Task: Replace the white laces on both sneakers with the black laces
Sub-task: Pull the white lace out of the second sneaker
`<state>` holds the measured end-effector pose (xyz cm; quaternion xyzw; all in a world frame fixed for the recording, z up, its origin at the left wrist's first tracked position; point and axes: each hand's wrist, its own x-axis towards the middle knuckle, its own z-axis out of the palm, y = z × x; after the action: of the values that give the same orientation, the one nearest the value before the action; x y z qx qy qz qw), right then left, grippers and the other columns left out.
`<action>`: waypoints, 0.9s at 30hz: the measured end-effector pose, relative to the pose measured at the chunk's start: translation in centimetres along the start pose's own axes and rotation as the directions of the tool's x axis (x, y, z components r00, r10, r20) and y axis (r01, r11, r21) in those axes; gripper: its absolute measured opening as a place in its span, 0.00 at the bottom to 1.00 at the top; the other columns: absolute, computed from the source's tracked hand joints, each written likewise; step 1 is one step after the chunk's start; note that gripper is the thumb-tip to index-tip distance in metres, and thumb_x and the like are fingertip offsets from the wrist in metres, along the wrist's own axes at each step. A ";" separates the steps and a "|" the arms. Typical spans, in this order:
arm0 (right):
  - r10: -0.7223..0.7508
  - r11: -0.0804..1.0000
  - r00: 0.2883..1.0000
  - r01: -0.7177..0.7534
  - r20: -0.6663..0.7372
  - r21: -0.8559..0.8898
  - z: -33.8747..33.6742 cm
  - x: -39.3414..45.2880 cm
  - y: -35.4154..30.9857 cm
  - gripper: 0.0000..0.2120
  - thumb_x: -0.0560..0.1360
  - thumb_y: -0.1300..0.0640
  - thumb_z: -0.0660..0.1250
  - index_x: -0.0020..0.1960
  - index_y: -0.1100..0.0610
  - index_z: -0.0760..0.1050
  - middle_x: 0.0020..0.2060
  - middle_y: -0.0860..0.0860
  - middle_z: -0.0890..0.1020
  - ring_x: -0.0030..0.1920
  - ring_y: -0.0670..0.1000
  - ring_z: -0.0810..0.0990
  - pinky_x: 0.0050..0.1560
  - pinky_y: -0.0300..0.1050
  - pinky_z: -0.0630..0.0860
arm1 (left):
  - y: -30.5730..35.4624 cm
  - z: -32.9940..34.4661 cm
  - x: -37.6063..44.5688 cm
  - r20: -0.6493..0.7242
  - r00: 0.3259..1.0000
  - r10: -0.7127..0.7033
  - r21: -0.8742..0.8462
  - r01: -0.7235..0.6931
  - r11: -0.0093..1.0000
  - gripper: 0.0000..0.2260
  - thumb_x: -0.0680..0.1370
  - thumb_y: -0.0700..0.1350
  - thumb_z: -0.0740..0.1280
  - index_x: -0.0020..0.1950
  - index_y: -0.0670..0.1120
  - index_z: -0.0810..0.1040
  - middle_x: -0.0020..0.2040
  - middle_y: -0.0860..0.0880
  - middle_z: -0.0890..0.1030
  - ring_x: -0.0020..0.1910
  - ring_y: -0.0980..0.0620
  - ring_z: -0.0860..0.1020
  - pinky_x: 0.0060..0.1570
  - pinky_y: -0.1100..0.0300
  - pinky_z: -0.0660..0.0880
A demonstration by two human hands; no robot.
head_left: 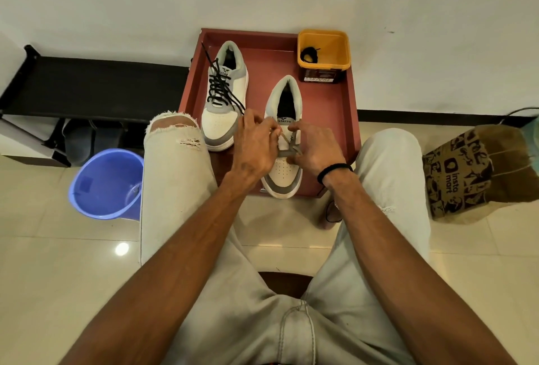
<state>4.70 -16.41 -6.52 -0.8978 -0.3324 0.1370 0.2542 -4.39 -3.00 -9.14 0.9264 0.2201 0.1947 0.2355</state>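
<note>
White lace (287, 143) in right sneaker (284, 137) pinched by fingers of left hand (256, 143) and right hand (316, 150), black-laced left sneaker (224, 96) beside it on red tray (344, 108).

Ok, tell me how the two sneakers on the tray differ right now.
The left sneaker is laced with a black lace; the right sneaker still has a white lace.
The left sneaker sits untouched; the left hand and right hand work on the right sneaker.
Both are white-and-grey and stand on the red tray.
</note>
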 end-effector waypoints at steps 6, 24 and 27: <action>0.031 0.999 1.000 -0.031 0.003 -0.008 0.1 0.0 -0.1 0.36 0.63 0.56 0.84 0.68 0.50 0.76 0.64 0.50 0.81 0.65 0.54 0.79 0.66 0.50 0.76 | -1.4 -0.9 0.9 -0.136 0.947 -0.291 -0.220 0.257 0.941 0.08 0.84 0.45 0.64 0.59 0.44 0.79 0.58 0.42 0.75 0.55 0.51 0.69 0.53 0.61 0.69; -0.021 0.998 0.999 0.018 -0.044 -0.056 0.6 0.0 -0.5 0.28 0.68 0.53 0.81 0.67 0.50 0.78 0.60 0.53 0.75 0.61 0.56 0.71 0.62 0.49 0.73 | -3.0 -2.8 1.0 -0.104 0.710 -0.697 -0.543 0.546 0.638 0.18 0.83 0.46 0.66 0.73 0.49 0.70 0.66 0.46 0.77 0.62 0.50 0.77 0.49 0.69 0.73; -0.097 0.995 0.993 0.094 -0.064 -0.047 1.0 0.1 -1.1 0.21 0.70 0.52 0.80 0.62 0.51 0.82 0.55 0.54 0.73 0.58 0.56 0.70 0.59 0.49 0.72 | -2.4 -2.3 0.4 -0.176 0.871 -0.458 -0.222 0.418 0.881 0.23 0.81 0.42 0.68 0.75 0.52 0.70 0.70 0.43 0.72 0.69 0.46 0.69 0.65 0.55 0.71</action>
<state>3.82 -15.31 -6.75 -0.8904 -0.3691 0.0875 0.2518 -5.87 -0.09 -8.41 0.7995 0.4317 0.2576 0.3287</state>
